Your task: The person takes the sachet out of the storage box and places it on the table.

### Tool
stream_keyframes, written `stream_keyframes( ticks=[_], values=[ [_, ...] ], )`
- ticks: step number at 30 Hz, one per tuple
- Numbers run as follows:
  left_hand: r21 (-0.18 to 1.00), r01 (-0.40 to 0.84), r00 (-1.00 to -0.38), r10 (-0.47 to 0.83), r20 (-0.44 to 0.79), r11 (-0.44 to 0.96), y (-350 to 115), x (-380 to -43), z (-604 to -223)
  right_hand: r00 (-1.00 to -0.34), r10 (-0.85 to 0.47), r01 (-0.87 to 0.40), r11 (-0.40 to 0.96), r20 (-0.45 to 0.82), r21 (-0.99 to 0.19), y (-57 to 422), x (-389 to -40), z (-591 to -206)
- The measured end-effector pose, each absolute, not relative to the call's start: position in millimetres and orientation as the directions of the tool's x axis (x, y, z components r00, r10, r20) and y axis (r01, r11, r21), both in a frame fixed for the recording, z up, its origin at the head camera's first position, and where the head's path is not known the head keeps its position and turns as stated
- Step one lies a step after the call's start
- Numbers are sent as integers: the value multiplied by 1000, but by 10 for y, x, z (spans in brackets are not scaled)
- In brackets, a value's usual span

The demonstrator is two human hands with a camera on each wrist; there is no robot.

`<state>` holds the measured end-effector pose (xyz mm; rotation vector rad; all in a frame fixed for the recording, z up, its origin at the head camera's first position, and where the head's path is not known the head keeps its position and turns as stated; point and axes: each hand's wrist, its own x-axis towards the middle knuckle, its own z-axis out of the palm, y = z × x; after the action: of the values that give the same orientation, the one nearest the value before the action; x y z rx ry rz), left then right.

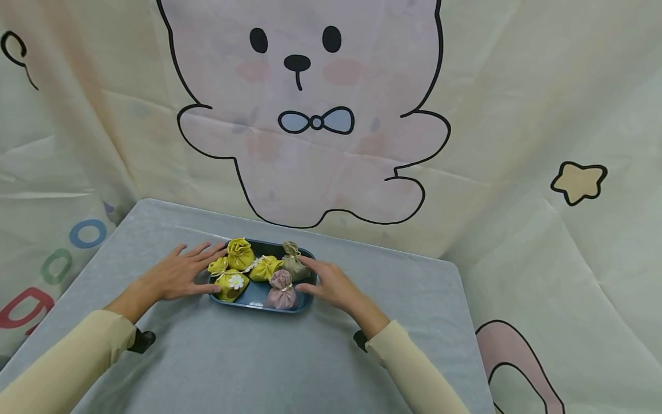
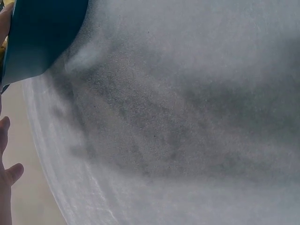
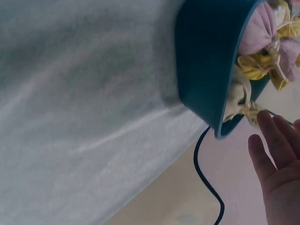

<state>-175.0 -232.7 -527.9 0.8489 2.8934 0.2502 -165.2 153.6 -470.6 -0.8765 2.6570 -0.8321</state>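
Observation:
A blue tray (image 1: 257, 294) holds several small drawstring pouches. Yellow pouches (image 1: 240, 253) fill its left and middle part, one with a white flower. Toward the right lie a grey-green pouch (image 1: 296, 269) and a mauve pouch (image 1: 281, 292). My left hand (image 1: 178, 276) is at the tray's left end, fingers spread, thumb by the front corner. Over the right end reaches my right hand (image 1: 333, 284), index finger near the grey-green pouch and thumb near the mauve one. In the right wrist view its fingers look straight; whether they touch a pouch I cannot tell.
The tray stands toward the back of a table covered in pale blue-grey cloth (image 1: 233, 356). Behind it hangs a curtain (image 1: 491, 144) printed with a bear and a star. Dark wrist devices (image 1: 142, 341) show at both cuffs.

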Motion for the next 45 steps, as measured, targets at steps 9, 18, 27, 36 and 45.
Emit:
stream_keyframes(
  ticks=[9, 18, 27, 36, 45],
  values=[
    [196, 530, -833, 550, -62, 825, -2294, -1742, -5258, -798, -600, -445, 652, -58, -614, 1347, -1647, -4798],
    [198, 541, -828, 559, -48, 818, -2279, -1733, -5262, -788, -612, -477, 673, -64, -565, 1231, -1624, -4849],
    [197, 542, -827, 560, -50, 817, -2298, -1733, -5286, -803, -592, -455, 690, -77, -563, 1135, -1615, -4885],
    [185, 539, -830, 556, -51, 821, -2307, -1728, -5294, -820, -569, -448, 707, -64, -547, 1077, -1607, -4928],
    [203, 535, -830, 555, -54, 820, -2289, -1732, -5287, -830, -555, -436, 716, -65, -545, 1081, -1597, -4938]
  ],
)
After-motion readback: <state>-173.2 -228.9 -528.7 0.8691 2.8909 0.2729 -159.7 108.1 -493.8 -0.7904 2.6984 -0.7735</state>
